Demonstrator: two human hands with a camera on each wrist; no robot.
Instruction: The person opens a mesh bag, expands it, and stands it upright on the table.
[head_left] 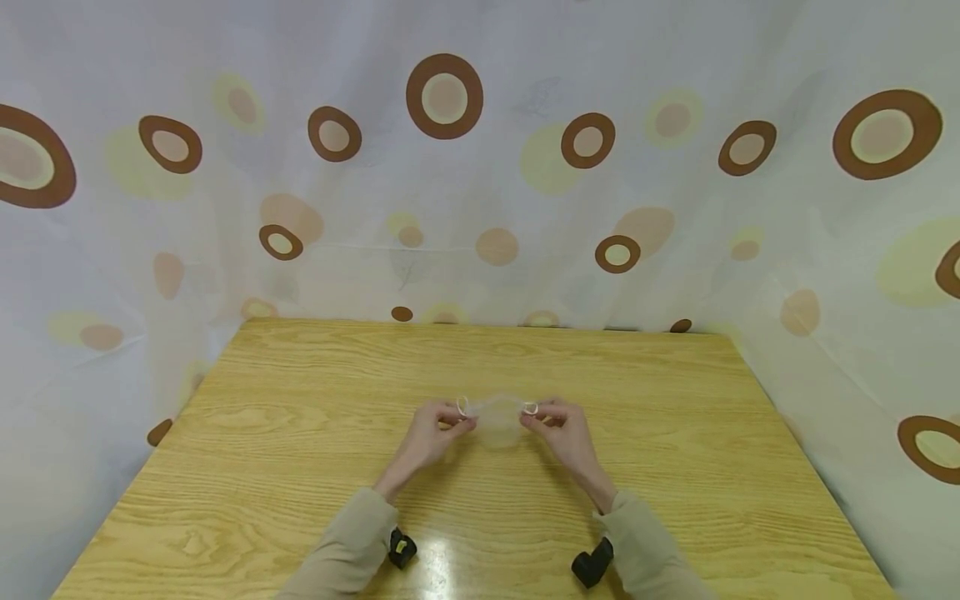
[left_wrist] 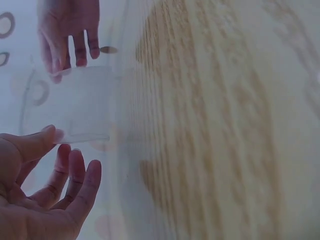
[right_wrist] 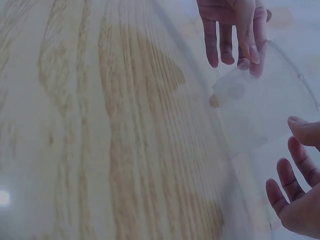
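A clear plastic mouth shield (head_left: 498, 427) with a white elastic loop at each side is held up just above the table. My left hand (head_left: 429, 435) pinches its left edge between thumb and forefinger, the other fingers loosely bent. At the opposite edge my right hand (head_left: 566, 435) pinches it the same way. In the left wrist view the see-through shield (left_wrist: 75, 105) spans the gap between the two hands. From the right wrist the shield (right_wrist: 265, 100) shows a curved rim facing away from the table. The loops are hard to make out in both wrist views.
A wood-grain table (head_left: 300, 392) lies under both hands. White curtains (head_left: 517, 192) with brown and yellow dots hang behind and along its sides. Black wrist cameras, left (head_left: 402, 548) and right (head_left: 592, 563), are strapped at the beige sleeves.
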